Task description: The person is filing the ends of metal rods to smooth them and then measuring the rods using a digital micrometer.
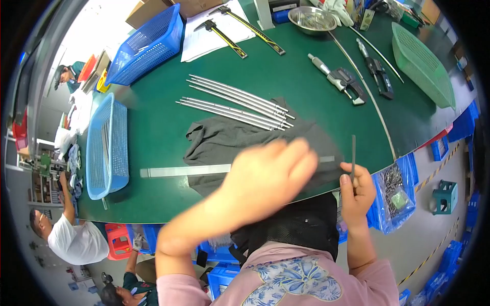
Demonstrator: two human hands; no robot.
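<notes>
In my right hand [356,191] I hold a thin dark metal rod [353,158], upright, at the near right edge of the bench. Under my left hand [268,178], blurred, lies a crumpled dark grey cloth [219,140]; a long flat steel strip [186,171] lies crosswise on it, pointing left.

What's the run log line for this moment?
left hand: blurred, over dark cloth | right hand: pinching thin rod upright | steel rods: on cloth edge
</notes>
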